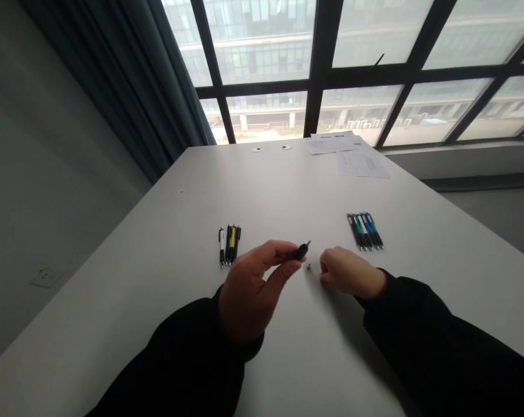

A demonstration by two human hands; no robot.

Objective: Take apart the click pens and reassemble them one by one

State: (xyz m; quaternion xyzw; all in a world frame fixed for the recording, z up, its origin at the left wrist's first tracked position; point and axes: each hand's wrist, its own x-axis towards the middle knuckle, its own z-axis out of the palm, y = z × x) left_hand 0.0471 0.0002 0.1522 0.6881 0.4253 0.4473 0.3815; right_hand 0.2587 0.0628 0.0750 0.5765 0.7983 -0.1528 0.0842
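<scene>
My left hand [262, 284] is closed, thumb and fingers pinching a black pen [302, 251] above the table. The pen's thin metal refill end sticks out, pointing up and to the right. Just below it lies a small metallic piece [308, 267], too small to name surely, on the white table [288, 197]. Beside that piece, to its right, my right hand [351, 272] rests low over the table with curled fingers. Whatever those fingers hold, if anything, is hidden from view.
Left of my hands several pens [230, 245], black, white and yellow, lie side by side. On the right is a row of several pens [365, 231] in green, white and blue. Printed papers [361, 164] lie at the far edge, before the window [266, 110].
</scene>
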